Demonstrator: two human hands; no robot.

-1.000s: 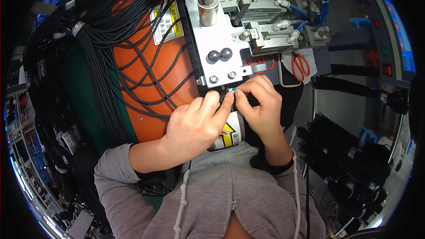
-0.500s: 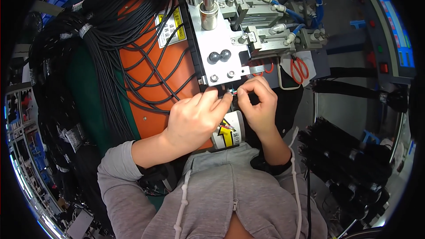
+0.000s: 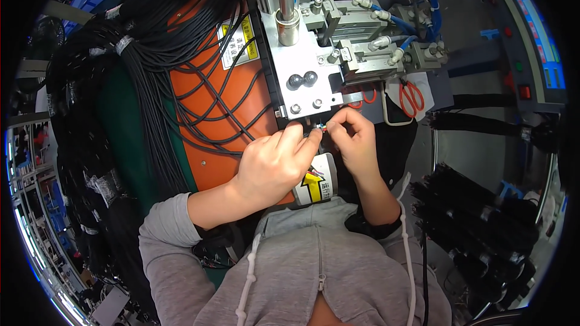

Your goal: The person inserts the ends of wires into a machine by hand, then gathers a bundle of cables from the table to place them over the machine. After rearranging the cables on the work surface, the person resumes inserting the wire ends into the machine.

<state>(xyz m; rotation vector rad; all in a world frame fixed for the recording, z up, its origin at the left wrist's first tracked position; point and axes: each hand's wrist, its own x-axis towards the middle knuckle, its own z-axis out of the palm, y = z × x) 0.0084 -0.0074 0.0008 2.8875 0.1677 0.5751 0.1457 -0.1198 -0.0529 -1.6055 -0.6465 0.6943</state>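
Observation:
Just below the front edge of the metal machine head [image 3: 302,93], my two hands meet around some thin coloured wires [image 3: 322,127]. My left hand [image 3: 273,162] is closed, its thumb and index finger pinching the wires from the left. From the right, the thumb and index finger of my right hand [image 3: 355,142] pinch at the same wires, its other fingers curled. A few loose wire ends [image 3: 315,172] show below my left hand, over a white label with a yellow arrow [image 3: 312,188]. The wire tips between my fingers are too small to make out.
Bundled black cables [image 3: 151,84] spread over an orange panel [image 3: 211,166] on the left. Pneumatic cylinders [image 3: 368,54] with blue hoses stand behind the machine head. Red-handled scissors [image 3: 412,98] lie at right, near a control screen [image 3: 541,48]. More cable bundles [image 3: 477,211] hang at lower right.
The whole view has shifted slightly. Both hands stay at the machine head's front edge, still pinching the wires; my left hand has come slightly nearer my right.

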